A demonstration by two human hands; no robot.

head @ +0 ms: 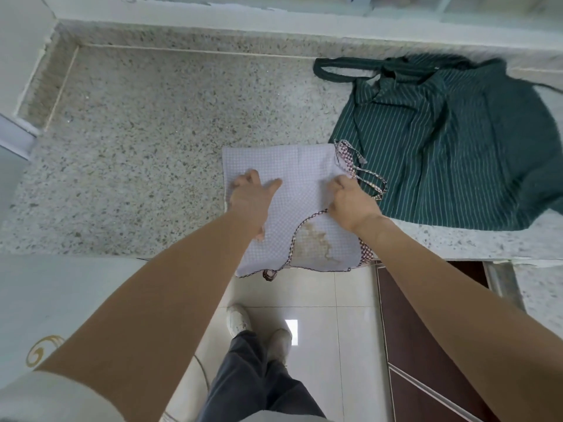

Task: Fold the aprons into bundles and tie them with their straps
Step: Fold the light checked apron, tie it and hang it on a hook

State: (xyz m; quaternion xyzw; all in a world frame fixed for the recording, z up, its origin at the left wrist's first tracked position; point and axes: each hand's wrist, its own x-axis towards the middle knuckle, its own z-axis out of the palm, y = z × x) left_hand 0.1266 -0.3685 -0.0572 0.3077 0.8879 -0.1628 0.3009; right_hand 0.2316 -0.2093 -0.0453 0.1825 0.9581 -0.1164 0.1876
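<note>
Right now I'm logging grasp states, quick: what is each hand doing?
Left hand: open, fingers spread, pressing on the light checked apron.
Right hand: fingers curled, gripping the checked apron's right edge by its strap.

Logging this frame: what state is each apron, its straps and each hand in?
Checked apron: folded, flat on the counter, near end hanging over the edge, brown stain showing.
Checked strap: loose, untied, trailing onto the green apron.
Green striped apron: spread out, unfolded.
Green straps: loose, untied.
Left hand: fingers spread, pressing the checked apron.
Right hand: fingers curled at the apron's right edge; grip unclear.
</note>
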